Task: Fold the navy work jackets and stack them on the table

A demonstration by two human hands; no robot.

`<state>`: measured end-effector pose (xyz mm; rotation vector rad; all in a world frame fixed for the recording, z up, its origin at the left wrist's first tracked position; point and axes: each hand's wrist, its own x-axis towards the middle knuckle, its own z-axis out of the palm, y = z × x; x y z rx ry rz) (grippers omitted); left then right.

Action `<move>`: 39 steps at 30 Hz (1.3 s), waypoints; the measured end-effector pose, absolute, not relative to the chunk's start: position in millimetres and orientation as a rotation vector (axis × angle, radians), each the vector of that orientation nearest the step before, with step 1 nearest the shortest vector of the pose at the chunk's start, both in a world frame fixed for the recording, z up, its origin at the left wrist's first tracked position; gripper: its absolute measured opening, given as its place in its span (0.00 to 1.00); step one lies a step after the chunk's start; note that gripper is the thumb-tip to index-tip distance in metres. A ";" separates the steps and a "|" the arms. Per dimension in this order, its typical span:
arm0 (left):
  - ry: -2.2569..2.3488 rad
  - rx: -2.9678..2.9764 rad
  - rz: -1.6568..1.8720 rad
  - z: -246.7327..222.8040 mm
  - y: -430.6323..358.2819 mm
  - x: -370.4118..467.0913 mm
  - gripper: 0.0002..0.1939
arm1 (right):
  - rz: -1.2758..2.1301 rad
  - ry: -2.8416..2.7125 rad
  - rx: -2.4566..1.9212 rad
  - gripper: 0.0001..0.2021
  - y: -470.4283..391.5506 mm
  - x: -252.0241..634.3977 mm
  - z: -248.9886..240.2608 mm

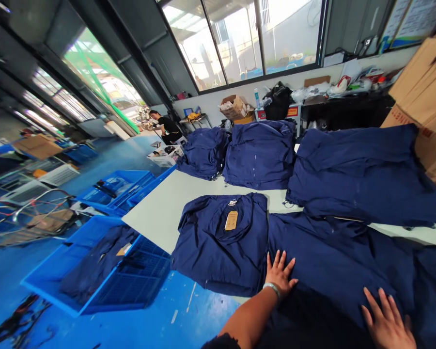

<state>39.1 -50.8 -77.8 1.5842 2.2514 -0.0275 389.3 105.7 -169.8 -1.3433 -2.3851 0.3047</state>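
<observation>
My left hand [279,276], with a band at the wrist, lies with spread fingers on the left edge of a navy garment [323,252] laid out at the table's front. Flat on the same garment, farther right, rests my right hand [387,317], its fingers apart. Just left of my left hand is a folded navy jacket [218,247] with a brown tag [231,220] at its collar. Behind these, navy garments are piled in a left pile [203,152], a middle pile [259,155] and a right pile [359,172].
The pale table [152,203] ends at the left. Beside it on the floor, a blue crate [127,286] holds navy clothing, with more blue crates [112,189] behind. Cardboard boxes [425,87] stand at the back right. A person [169,127] sits in the distance.
</observation>
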 end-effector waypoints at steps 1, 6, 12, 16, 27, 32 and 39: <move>2.255 1.583 -0.032 -79.0 -50.4 37.9 0.40 | 0.300 -2.380 -1.337 0.38 107.5 388.8 -172.7; 2.264 1.585 -0.047 -87.7 -44.4 31.1 0.40 | 0.241 -2.415 -1.428 0.34 113.4 375.4 -166.2; 2.394 1.568 -0.262 -82.4 -26.8 30.9 0.36 | 0.213 -2.568 -1.495 0.25 122.3 360.7 -115.0; 2.446 1.717 -0.222 -66.9 -1.0 51.6 0.37 | 0.430 -2.519 -1.499 0.22 146.8 368.3 -96.8; 1.982 1.767 -0.306 -71.4 62.5 145.9 0.44 | 0.435 -1.619 -1.685 0.20 262.1 430.2 -87.4; 1.959 1.706 -0.386 -78.1 65.0 144.5 0.44 | 0.485 -1.652 -1.904 0.39 289.5 453.2 -83.6; 1.954 1.632 -0.351 -74.8 65.6 144.6 0.46 | 0.880 -1.789 -2.093 0.42 310.3 464.0 -87.9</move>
